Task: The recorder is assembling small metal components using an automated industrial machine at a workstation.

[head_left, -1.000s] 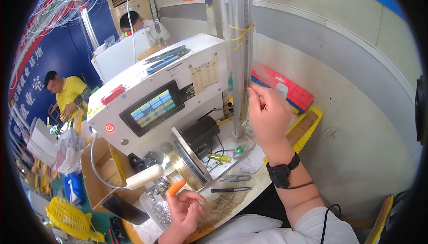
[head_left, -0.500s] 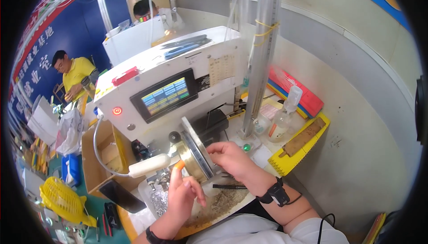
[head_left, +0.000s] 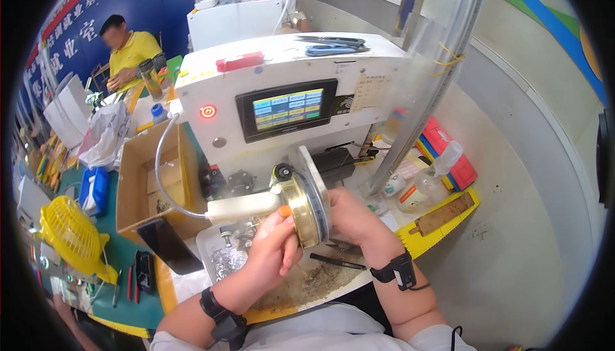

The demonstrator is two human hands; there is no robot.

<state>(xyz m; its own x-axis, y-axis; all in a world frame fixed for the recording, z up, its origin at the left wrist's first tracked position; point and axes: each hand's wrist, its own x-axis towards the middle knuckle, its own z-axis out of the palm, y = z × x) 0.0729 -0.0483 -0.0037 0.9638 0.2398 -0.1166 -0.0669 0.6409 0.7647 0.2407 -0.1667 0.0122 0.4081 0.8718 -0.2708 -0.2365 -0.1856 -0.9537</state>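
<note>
A round brass drum with a dark ring and a pale plate stands out from the front of a white machine. My left hand is at the drum's left lower edge, fingers curled in, with an orange cover on one fingertip. Whatever it may pinch there is too small to make out. On the plate's other side is my right hand, its fingertips hidden behind the plate. A cream cylindrical handle on a white cable points at the drum from the left. Below the drum lie black tweezers.
The machine carries a lit screen, with scissors on top. To the left are a cardboard box, a phone and a yellow fan. A metal post rises at right beside bottles. Someone in yellow sits farther off.
My left hand has gone from a raised, pointing finger to curled fingers against the drum. The right hand stays behind the plate. The whole view has shifted and turned somewhat.
</note>
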